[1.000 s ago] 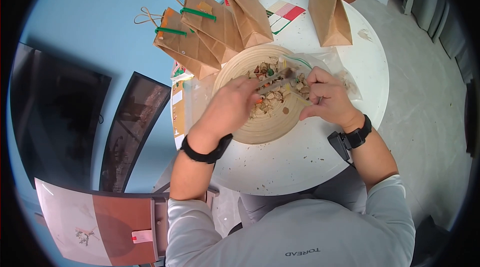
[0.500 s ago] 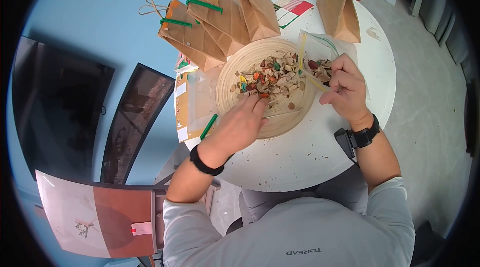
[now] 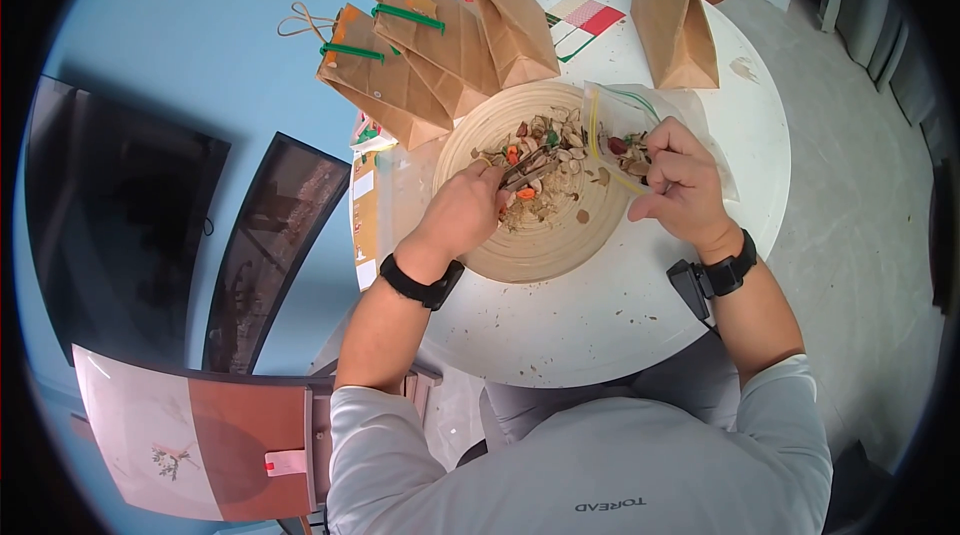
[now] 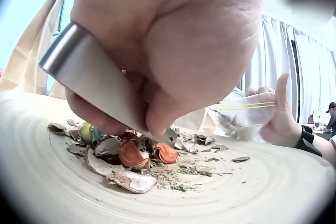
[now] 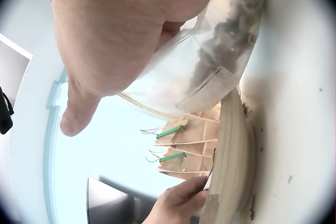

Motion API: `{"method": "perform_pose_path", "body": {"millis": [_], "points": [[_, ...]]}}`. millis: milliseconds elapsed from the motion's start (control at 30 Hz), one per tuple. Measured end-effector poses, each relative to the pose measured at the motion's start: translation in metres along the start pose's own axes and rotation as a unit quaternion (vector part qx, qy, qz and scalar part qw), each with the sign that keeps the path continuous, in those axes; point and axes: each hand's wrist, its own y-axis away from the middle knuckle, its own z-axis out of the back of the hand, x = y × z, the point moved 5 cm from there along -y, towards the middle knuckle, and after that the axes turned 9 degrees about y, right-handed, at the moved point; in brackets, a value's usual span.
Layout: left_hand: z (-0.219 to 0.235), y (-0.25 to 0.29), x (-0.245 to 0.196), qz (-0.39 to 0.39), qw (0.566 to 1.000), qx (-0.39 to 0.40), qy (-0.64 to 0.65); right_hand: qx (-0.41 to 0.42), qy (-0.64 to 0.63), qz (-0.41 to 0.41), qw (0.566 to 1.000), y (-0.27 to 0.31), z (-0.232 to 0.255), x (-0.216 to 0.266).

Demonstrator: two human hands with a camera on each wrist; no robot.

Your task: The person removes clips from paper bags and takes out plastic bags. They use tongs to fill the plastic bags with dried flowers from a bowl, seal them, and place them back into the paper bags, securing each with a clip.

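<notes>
My left hand (image 3: pixel 463 210) grips metal tongs (image 3: pixel 528 167) over the round wooden plate (image 3: pixel 520 265); the left wrist view shows fingers curled round the tongs' wide metal band (image 4: pixel 94 77). The tips of the tongs are among dried petals and flakes (image 3: pixel 530 197), some orange, some green. My right hand (image 3: pixel 688 190) holds a clear zip bag (image 3: pixel 610 110) by its edge at the plate's right side. The bag's mouth faces the plate, and dried pieces (image 5: pixel 223 45) lie inside it.
Several brown paper bags (image 3: pixel 430 45) with green or red clips stand behind the plate; another (image 3: pixel 672 20) is at the back right. A patterned card (image 3: pixel 585 25) lies between them. Crumbs dot the white table (image 3: pixel 500 335).
Since half a second ago, the left hand has moved slightly up and left, and the tongs are now over the petals. The right hand and bag have shifted a little toward the plate.
</notes>
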Motion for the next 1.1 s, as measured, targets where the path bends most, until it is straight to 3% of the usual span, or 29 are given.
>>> {"method": "perform_pose_path", "body": {"millis": [500, 700, 800, 1000, 1100], "points": [[0.025, 0.011, -0.008, 0.023, 0.998, 0.005, 0.055, 0.017, -0.008, -0.005, 1.0, -0.001, -0.004, 0.004], [0.057, -0.003, -0.052, -0.028, 0.996, -0.042, 0.074, 0.025, -0.021, -0.009, 0.999, -0.003, -0.008, 0.006], [0.051, -0.016, -0.08, -0.078, 0.99, -0.049, 0.106, 0.035, -0.008, -0.003, 0.999, -0.002, -0.006, 0.006], [0.055, -0.019, -0.092, -0.135, 0.987, -0.09, 0.0, -0.014, -0.008, 0.013, 1.0, -0.001, 0.0, 0.002], [0.072, -0.006, -0.062, -0.055, 0.992, -0.111, 0.04, -0.057, 0.011, 0.018, 0.998, -0.002, 0.008, 0.003]]}}
